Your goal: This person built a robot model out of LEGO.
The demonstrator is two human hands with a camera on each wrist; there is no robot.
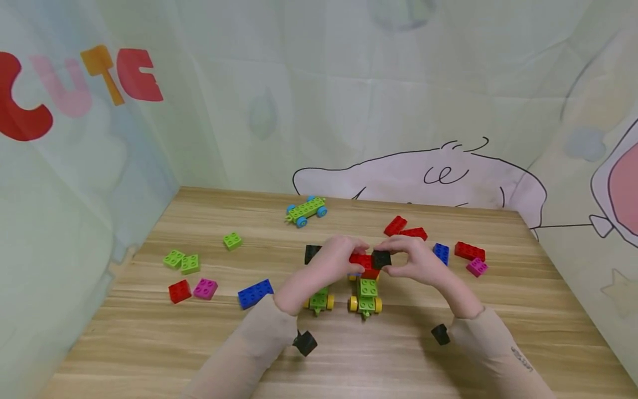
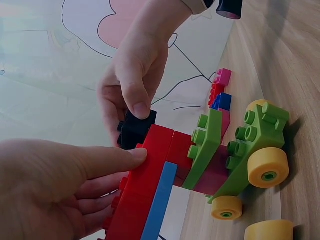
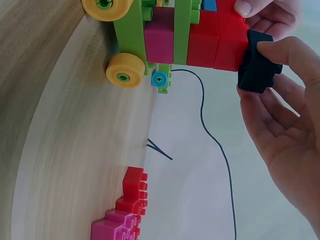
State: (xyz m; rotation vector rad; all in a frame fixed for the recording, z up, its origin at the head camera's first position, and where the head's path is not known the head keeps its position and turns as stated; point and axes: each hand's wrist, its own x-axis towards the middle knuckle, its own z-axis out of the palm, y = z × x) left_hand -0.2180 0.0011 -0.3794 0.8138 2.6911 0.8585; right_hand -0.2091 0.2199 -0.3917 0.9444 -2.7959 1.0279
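My right hand [image 1: 413, 259] pinches a black brick [image 3: 257, 62] between thumb and fingers, against the end of the upper red brick [image 2: 150, 150]. From the other side my left hand [image 1: 336, 257] grips that red brick, its thumb along the side and its fingers behind. Below are another red brick [image 3: 202, 45], a light green piece [image 2: 207, 145], a magenta brick [image 3: 160, 40] and a green car base [image 1: 366, 305] with yellow wheels. A blue piece [image 2: 160, 200] also sits under the red brick. Left of it stands a second green car [image 1: 319, 302], partly hidden by my left forearm, with a black brick [image 1: 312, 253] showing above.
A green car with blue wheels [image 1: 306, 210] stands at the back. Loose green bricks [image 1: 190, 264], a red brick [image 1: 180, 291], a magenta brick [image 1: 205, 288] and a blue brick [image 1: 255, 293] lie left. On the right are red bricks [image 1: 469, 251], a blue brick [image 1: 441, 253] and a magenta brick [image 1: 477, 267].
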